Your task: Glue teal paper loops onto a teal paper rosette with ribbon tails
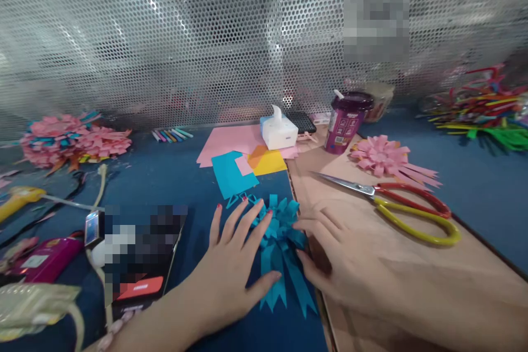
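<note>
A blue paper flower (pixel 282 219) with layered curled strips and long notched tails lies in front of me, beside the cardboard's edge. My left hand (pixel 233 247) is spread out at its left, the fingertips reaching over the upper left petals and the thumb over a tail. At the right side of the flower, my right hand (pixel 340 250) is loosely curved, thumb and fingers apart with the petal edges near them. Whether those fingertips press on the paper is hard to tell. Just beyond my left fingers lie a blue paper sheet (pixel 231 173) and thin blue paper loops (pixel 237 197).
Scissors (pixel 373 192) and a pink paper flower (pixel 383 157) lie on cardboard (pixel 363 297). Behind stand a purple cup (pixel 346 124) and tissue box (pixel 278 133). A phone (pixel 144 258), glue gun (pixel 20 201), markers (pixel 171 135) and pink flowers (pixel 70 140) are leftward.
</note>
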`<state>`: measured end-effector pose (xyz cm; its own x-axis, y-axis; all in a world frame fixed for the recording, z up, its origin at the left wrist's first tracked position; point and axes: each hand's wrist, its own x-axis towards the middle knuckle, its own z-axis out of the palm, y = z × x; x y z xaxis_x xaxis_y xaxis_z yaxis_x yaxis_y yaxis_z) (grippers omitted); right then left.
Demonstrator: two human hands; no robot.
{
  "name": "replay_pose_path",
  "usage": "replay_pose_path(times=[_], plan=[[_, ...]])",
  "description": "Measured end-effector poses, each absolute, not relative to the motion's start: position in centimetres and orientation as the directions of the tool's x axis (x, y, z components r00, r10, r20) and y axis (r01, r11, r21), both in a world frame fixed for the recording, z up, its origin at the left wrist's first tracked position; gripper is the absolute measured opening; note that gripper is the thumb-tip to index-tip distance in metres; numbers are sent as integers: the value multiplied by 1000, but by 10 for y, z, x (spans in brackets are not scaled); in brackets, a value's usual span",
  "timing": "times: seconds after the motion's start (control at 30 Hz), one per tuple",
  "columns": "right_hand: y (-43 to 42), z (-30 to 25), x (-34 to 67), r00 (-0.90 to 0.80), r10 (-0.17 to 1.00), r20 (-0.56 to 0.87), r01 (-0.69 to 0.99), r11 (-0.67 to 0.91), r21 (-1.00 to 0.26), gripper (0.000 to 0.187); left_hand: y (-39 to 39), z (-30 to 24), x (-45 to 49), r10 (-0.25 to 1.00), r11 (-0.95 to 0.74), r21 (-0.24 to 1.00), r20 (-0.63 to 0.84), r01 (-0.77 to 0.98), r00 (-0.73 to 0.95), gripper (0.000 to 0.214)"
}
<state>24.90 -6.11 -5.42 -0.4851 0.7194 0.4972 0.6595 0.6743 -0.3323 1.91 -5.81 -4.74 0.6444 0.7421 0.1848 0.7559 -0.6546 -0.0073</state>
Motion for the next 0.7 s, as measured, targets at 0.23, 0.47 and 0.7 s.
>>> replay_pose_path(times=[0.23, 0.47, 0.7], plan=[[-69, -63, 249, -617, 567, 546, 621, 776, -105, 35, -56, -47, 18, 764, -612, -12, 249, 791, 595, 50], [-67, -68, 245, -579, 586, 566, 653, 750, -109, 29, -56, -47, 16, 743, -630, -45, 256, 776, 618, 55], [-66, -58, 247, -532, 607, 590, 638, 745, -192, 25, -54, -50, 16, 755, -607, 0, 313, 795, 576, 44]])
